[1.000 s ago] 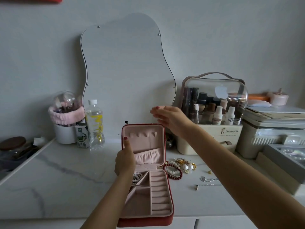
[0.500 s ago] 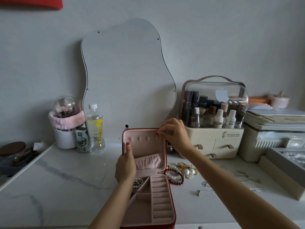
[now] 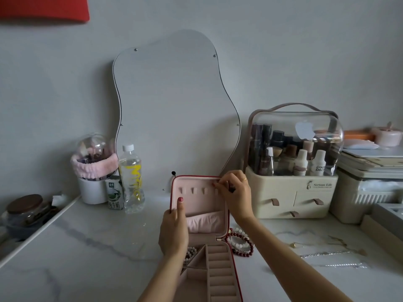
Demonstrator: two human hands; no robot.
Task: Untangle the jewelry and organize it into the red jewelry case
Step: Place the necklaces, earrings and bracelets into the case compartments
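The red jewelry case (image 3: 233, 253) stands open on the white marble counter (image 3: 87, 258), with its lid (image 3: 197, 200) upright and facing the person. The lid is lined in pink; it has a row of small tabs (image 3: 193, 190) near the top and a gathered pink pocket (image 3: 204, 221) at the bottom. The left hand (image 3: 174, 232) holds the left edge of the lid, the thumb with a red nail lying on the lining and the other fingers curled behind. The right hand (image 3: 234, 192) is at the top right corner of the lid, and its fingers pinch something small and dark at the rightmost tab; what it is I cannot tell.

The base of the case is divided into compartments. On the right side there is a column of ring rolls (image 3: 220, 277), which hold nothing. In the far left compartment, just under the left wrist, lies a string of pale beads (image 3: 190, 253).

On the counter, just beside the right wall of the case, a dark red bead bracelet (image 3: 242, 251) lies with a white bead bracelet (image 3: 238, 244). Further to the right, well apart from the case, thin chains (image 3: 327, 255) are spread on the counter.

Behind the case a clear-domed cosmetic organizer (image 3: 293, 162) holds bottles above three drawers. At the left a white cup (image 3: 91, 192) with a pink headband around it holds brushes under a clear dome, beside a water bottle (image 3: 130, 179) and a small carton (image 3: 114, 194). A wavy mirror (image 3: 174, 105) leans on the wall.
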